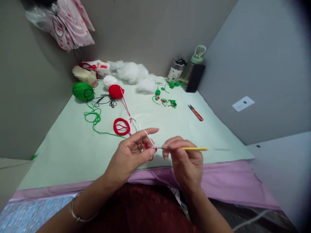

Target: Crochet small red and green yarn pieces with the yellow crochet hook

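My left hand (132,152) pinches a small red crochet piece (147,147) between thumb and fingers, its index finger stretched out with white yarn (149,137) running over it. In my right hand (186,158) is a crochet hook (194,149) with a yellow handle, gripped like a pencil. The hook's metal tip meets the work at my left fingertips; the stitch itself is too small to make out. Just beyond my left hand lie a red yarn ring (121,126) and loose white yarn loops (134,124).
Behind are a green yarn ball (83,91), a red yarn ball (116,92), a white yarn ball (110,82) and white stuffing (133,73). Small green crochet pieces (164,101), orange-handled thread snips (195,113), a phone (195,78) and a bottle (190,66) stand or lie farther right.
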`<state>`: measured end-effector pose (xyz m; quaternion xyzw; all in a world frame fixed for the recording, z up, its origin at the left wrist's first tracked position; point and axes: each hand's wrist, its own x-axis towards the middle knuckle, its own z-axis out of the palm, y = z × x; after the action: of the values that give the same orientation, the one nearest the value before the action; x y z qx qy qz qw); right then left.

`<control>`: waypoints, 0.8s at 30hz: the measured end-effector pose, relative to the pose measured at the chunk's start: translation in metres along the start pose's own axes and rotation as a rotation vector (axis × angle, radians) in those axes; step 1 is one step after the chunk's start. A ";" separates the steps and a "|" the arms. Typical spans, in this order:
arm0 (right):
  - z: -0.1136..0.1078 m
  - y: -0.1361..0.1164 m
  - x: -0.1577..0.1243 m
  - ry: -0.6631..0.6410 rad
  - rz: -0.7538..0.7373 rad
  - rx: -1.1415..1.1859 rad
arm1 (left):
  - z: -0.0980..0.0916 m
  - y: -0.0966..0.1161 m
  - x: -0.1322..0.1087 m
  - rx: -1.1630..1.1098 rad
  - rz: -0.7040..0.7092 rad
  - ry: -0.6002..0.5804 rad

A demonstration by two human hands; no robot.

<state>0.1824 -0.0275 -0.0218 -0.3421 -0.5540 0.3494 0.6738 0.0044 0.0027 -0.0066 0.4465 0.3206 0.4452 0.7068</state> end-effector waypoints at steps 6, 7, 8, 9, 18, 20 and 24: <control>0.010 0.000 -0.002 -0.016 -0.148 -0.225 | 0.002 -0.006 0.001 -0.068 -0.037 0.017; 0.010 0.000 -0.003 -0.003 -0.166 -0.257 | 0.004 -0.007 0.001 -0.083 -0.028 0.046; 0.010 -0.001 -0.004 0.006 -0.193 -0.321 | 0.005 -0.007 0.000 -0.102 -0.019 0.073; 0.010 -0.001 -0.005 -0.007 -0.231 -0.413 | 0.007 -0.007 0.000 -0.128 -0.014 0.094; 0.005 0.005 -0.001 0.073 -0.136 -0.233 | -0.001 -0.002 0.004 -0.408 -0.229 0.058; 0.006 0.007 0.001 0.095 -0.023 -0.067 | -0.001 -0.001 0.003 -0.348 -0.159 0.083; 0.008 0.010 0.000 -0.009 0.001 -0.042 | 0.004 -0.004 0.000 -0.205 -0.101 0.032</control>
<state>0.1736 -0.0212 -0.0293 -0.3553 -0.5638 0.3395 0.6638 0.0092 0.0009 -0.0089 0.3478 0.3067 0.4466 0.7652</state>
